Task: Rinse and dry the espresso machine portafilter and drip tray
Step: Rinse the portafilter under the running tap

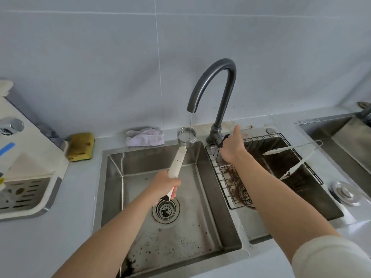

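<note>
Presently, the portafilter [180,150] is held by its handle, fingers of the left hand [165,183] curled round it, so its basket catches the thin stream from the faucet [213,81] over the left sink [192,227]; the lever [221,143] is gripped by the right hand [231,146], presumably to adjust flow; the drip tray [24,194] waits at the left.

finish notes: cream-handled metal portafilter [177,161]: basket end polished steel, handle smooth matt plastic. twin-bowl stainless steel sink [140,157]: brushed, dull sheen, speckled with dark grit. round metal drain strainer [166,210]: glossier. dark grey gooseneck tap [218,77]: satin metal, with matt black lever [220,142]. black wire rack [230,189]: thin wire, grit-caked. yellow sponge [80,146]: rough, porous. crumpled pale cloth [144,137]: soft fabric. white plastic drip tray [24,213]: smooth, slotted grey metal-look grate. pale desk [60,237]: smooth, matt. pale wall tiles [80,47]: smooth, faint sheen.
</note>
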A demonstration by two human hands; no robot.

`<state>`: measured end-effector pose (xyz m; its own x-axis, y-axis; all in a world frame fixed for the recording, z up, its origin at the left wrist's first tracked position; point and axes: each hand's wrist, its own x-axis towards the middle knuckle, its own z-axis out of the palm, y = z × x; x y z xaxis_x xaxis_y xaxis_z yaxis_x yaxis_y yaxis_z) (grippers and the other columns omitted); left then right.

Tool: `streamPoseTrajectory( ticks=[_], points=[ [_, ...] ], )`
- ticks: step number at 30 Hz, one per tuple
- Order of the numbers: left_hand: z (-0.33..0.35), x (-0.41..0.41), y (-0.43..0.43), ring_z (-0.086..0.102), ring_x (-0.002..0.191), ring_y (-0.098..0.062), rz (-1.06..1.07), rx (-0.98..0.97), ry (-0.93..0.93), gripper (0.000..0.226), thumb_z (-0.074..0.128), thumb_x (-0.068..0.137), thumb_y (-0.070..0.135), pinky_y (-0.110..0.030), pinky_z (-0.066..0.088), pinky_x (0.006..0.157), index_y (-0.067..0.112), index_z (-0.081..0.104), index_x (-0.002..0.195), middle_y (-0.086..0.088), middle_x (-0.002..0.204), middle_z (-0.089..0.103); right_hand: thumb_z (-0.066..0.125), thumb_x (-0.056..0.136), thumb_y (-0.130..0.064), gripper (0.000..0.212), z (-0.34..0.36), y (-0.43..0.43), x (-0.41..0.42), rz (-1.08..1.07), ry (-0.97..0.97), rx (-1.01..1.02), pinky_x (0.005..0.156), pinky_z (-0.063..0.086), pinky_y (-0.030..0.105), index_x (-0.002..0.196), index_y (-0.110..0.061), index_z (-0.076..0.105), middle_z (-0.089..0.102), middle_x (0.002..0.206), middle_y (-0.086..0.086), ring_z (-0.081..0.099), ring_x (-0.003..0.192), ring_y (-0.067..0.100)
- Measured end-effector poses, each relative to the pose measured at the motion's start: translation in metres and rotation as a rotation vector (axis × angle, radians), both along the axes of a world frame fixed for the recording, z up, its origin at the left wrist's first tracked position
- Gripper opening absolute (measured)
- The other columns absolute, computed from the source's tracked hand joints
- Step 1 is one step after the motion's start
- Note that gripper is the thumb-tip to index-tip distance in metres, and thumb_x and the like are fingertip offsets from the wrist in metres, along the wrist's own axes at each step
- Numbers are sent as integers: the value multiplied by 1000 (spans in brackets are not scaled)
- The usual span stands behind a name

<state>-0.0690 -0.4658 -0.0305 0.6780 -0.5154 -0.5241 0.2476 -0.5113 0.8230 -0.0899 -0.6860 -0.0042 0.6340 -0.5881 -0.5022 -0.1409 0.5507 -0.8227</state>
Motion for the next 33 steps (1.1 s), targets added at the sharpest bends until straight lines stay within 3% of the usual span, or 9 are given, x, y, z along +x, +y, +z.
streamPoseTrajectory(
  ticks=[10,12,14,16,19,22,25,28,33],
  points=[
    [-9,-11,-7,44,32,-11,108,30,12,12,54,80,-2,-20,38,39,8,48,76,-6,55,47,26,93,-58,70,-2,-13,22,37,-21,147,113,24,29,144,-9,28,41,145,-1,38,136,24],
    [-9,-12,-9,43,32,-12,113,29,8,11,53,80,-2,-20,38,40,7,48,77,-6,55,47,27,92,-60,67,-7,-20,27,58,-45,155,85,43,20,139,-13,37,57,101,-12,60,86,19],
    [-8,-13,-10,43,31,-12,113,34,5,12,53,80,-3,-20,37,39,7,48,76,-6,55,47,25,90,-64,56,-8,-24,31,79,-63,140,85,40,16,114,-22,52,39,73,-8,35,58,9],
    [-7,-14,-9,43,30,-11,115,36,9,13,53,80,-2,-20,37,38,8,47,75,-6,55,47,23,90,-64,55,-15,-30,32,91,-73,108,114,21,28,102,-21,56,34,69,-6,29,57,9],
    [-7,-15,-7,44,32,-12,122,41,9,12,54,80,-1,-21,38,39,9,48,76,-5,55,48,28,91,-61,62,-19,-26,28,143,-20,24,109,22,30,126,-15,51,43,79,-5,42,69,7],
    [-7,-16,-3,43,31,-12,128,46,0,13,54,81,-1,-20,36,39,8,47,75,-5,54,47,40,93,-49,56,-17,7,13,217,132,-103,112,24,40,139,-18,36,42,138,2,39,130,19],
    [-6,-14,4,41,27,-11,137,42,2,16,53,82,0,-19,34,37,8,45,72,-6,54,46,45,94,-40,70,-30,58,-1,456,198,-228,114,15,42,150,-16,9,18,156,3,19,142,23],
    [-6,-12,17,42,27,-10,152,46,-11,14,54,83,3,-18,35,37,9,47,73,-6,56,48,53,90,-36,71,-51,105,2,624,186,-248,110,29,39,148,-13,18,33,149,6,34,135,23],
    [-5,-12,41,47,36,-12,107,174,-172,22,53,90,27,-22,40,45,14,53,73,-3,55,53,60,87,-16,29,-56,154,18,610,91,-264,68,45,31,112,-9,48,53,92,4,54,92,23]
  ],
)
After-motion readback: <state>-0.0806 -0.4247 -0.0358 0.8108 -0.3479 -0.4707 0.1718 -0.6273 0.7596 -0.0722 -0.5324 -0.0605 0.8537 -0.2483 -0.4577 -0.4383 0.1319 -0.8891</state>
